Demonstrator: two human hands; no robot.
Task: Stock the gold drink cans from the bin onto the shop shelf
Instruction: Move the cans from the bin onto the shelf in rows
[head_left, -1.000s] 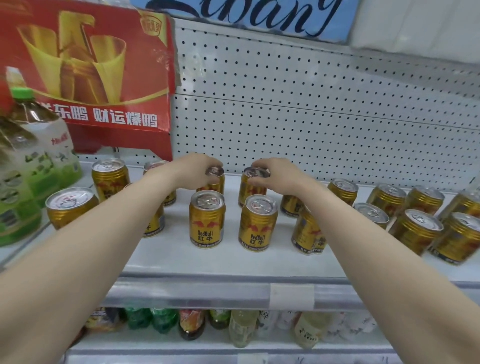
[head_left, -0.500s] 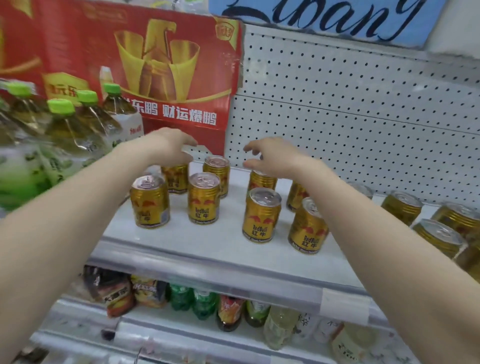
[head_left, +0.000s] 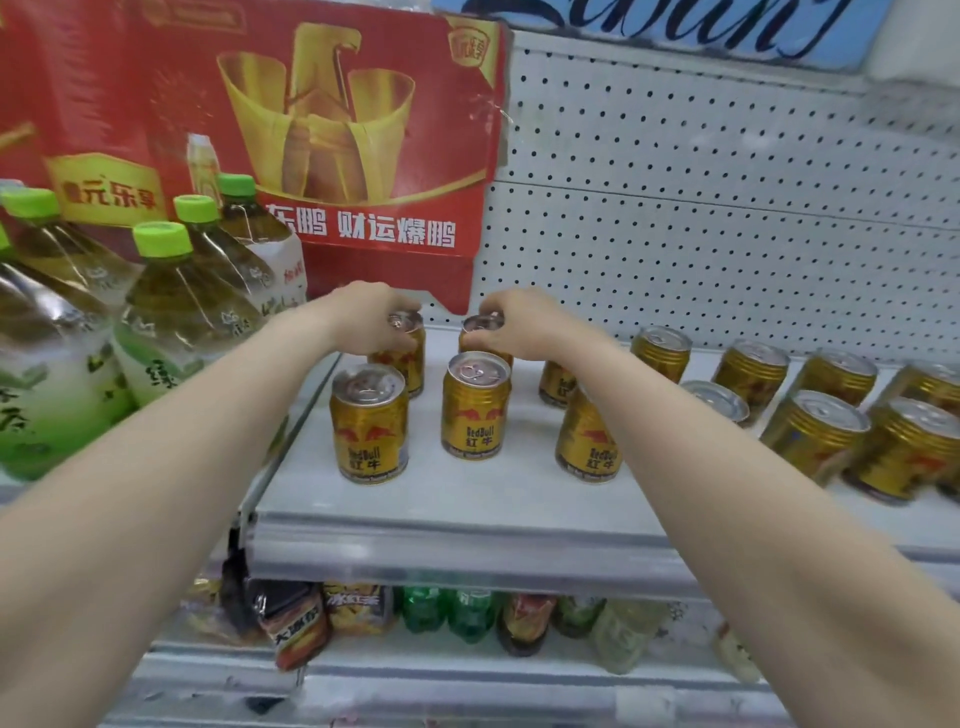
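Gold drink cans stand upright on the white shop shelf (head_left: 467, 499). My left hand (head_left: 371, 319) grips the top of a back-row can (head_left: 402, 358). My right hand (head_left: 519, 325) grips the top of the back-row can (head_left: 480, 327) beside it. In front of them stand two gold cans (head_left: 370, 423) (head_left: 475, 405), a third (head_left: 589, 441) is partly behind my right forearm. Several more gold cans (head_left: 815, 434) fill the shelf's right part. The bin is out of view.
Large green-capped tea bottles (head_left: 171, 312) crowd the shelf section to the left. A red promotional carton (head_left: 311, 130) stands at the back left against the white pegboard (head_left: 727, 208). Bottled drinks (head_left: 467, 613) lie on the lower shelf.
Both hands came down from hovering above the cans onto the tops of the two back-row cans and now grip them. The camera has shifted slightly.
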